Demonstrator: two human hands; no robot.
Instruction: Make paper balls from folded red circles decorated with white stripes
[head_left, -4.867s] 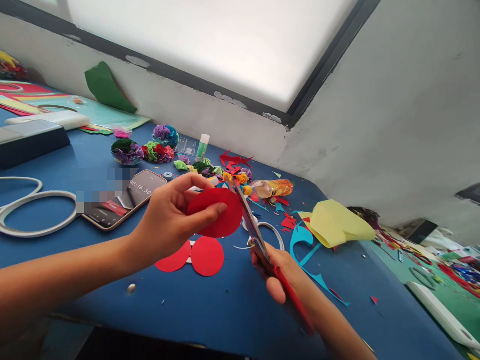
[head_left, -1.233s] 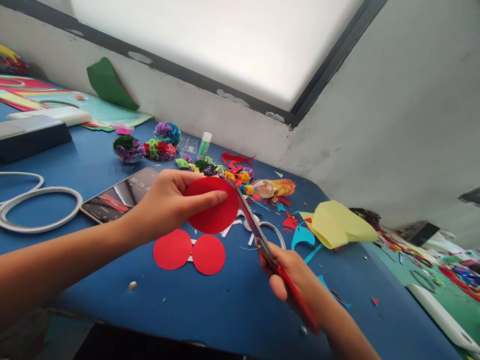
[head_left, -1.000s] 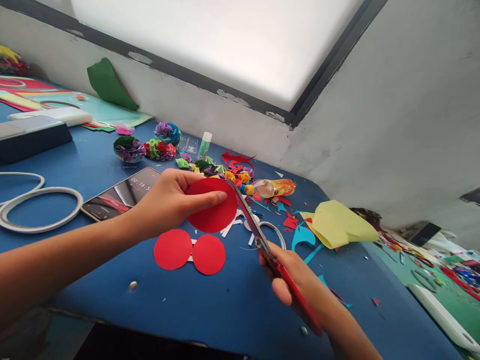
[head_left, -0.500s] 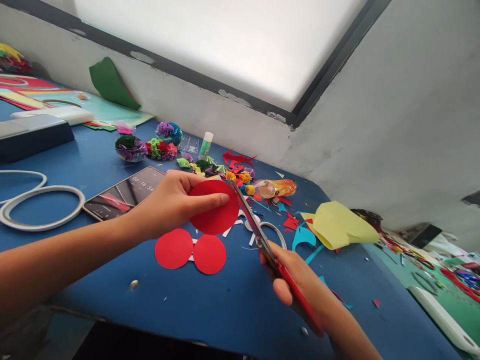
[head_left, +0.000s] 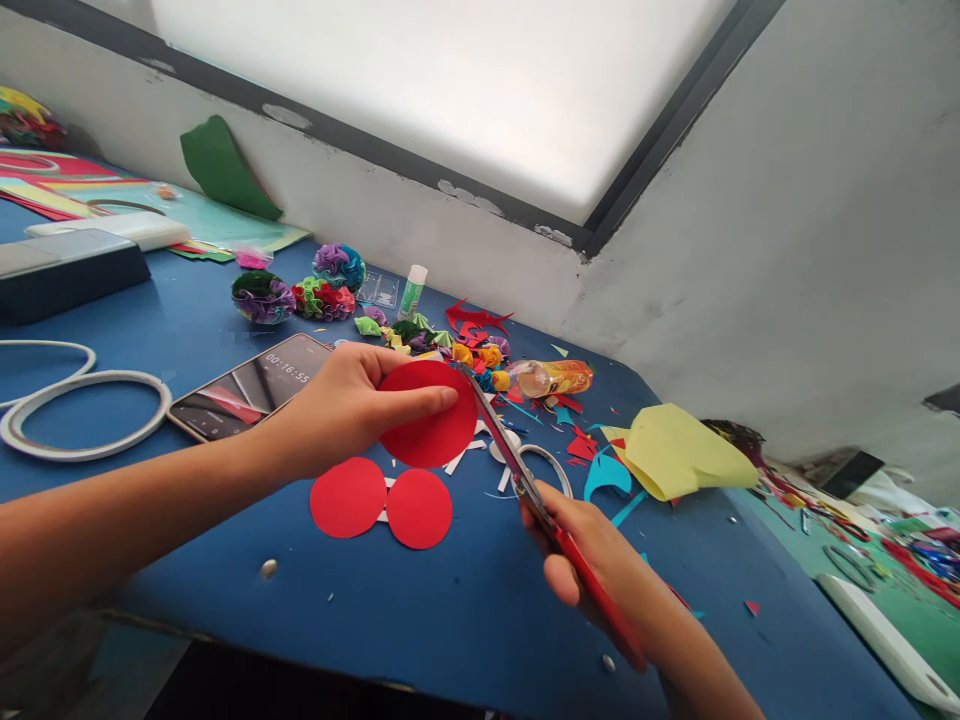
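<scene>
Presently on the blue table [head_left: 465,620]:
Left hand [head_left: 341,405]: pinching a red paper disc [head_left: 431,425], held above the tabletop.
Right hand [head_left: 600,575]: closed round red-handled scissors [head_left: 525,485], blades at the disc's right edge.
Below: two red circles [head_left: 382,503] lying flat.
Left: phone [head_left: 251,385].

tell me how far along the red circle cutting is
Done: two red circles lie flat on the blue table. In hand: the left hand holds a third red circle while the right hand works the scissors at its edge. Left: that trim. Offcuts litter the table.
</scene>
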